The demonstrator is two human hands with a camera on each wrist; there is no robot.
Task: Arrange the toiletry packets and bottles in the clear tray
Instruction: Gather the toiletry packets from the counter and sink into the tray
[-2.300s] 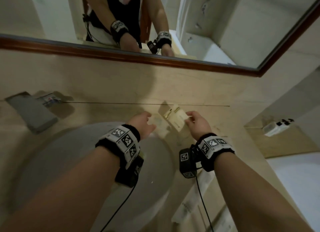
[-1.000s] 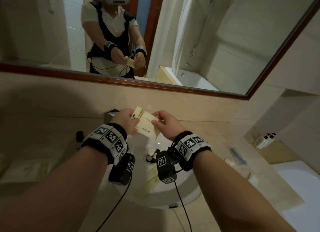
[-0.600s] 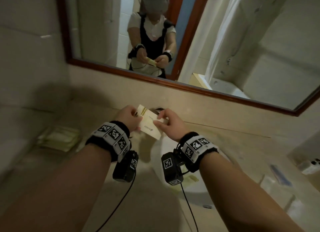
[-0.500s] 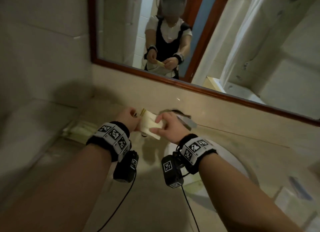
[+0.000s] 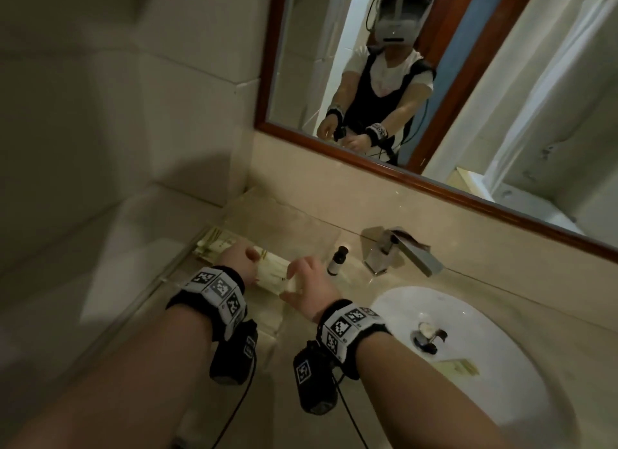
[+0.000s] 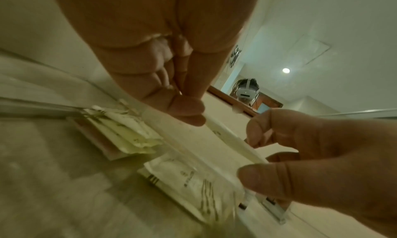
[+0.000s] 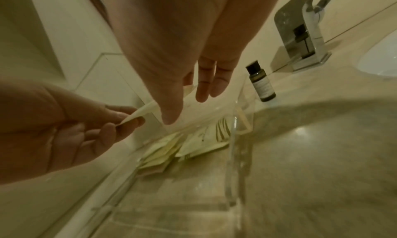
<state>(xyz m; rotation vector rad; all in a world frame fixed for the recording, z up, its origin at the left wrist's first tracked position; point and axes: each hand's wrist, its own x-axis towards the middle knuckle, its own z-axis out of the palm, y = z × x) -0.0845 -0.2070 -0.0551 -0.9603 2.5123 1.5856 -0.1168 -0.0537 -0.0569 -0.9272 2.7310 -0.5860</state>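
Note:
Both hands hold one white toiletry packet [image 5: 272, 274] low over the clear tray [image 5: 277, 217] at the counter's left end. My left hand [image 5: 249, 258] pinches its left end [image 7: 141, 112]. My right hand [image 5: 296, 276] grips the other end between thumb and fingers [image 6: 253, 150]. Several cream packets [image 7: 193, 143] lie flat in the tray beneath, also visible in the left wrist view as a stack [image 6: 120, 133]. A small dark-capped bottle [image 5: 337, 259] stands upright on the counter just right of the tray [image 7: 233, 148].
A chrome faucet [image 5: 398, 251] stands behind the white sink [image 5: 501, 398], to the right of the bottle. One packet [image 5: 458, 366] lies in the sink bowl. A tiled wall borders the tray on the left, and a wood-framed mirror [image 5: 368, 160] hangs behind.
The view has swung left from the sink to the tray. Both hands have carried the packet left and lowered it from chest height to just above the tray.

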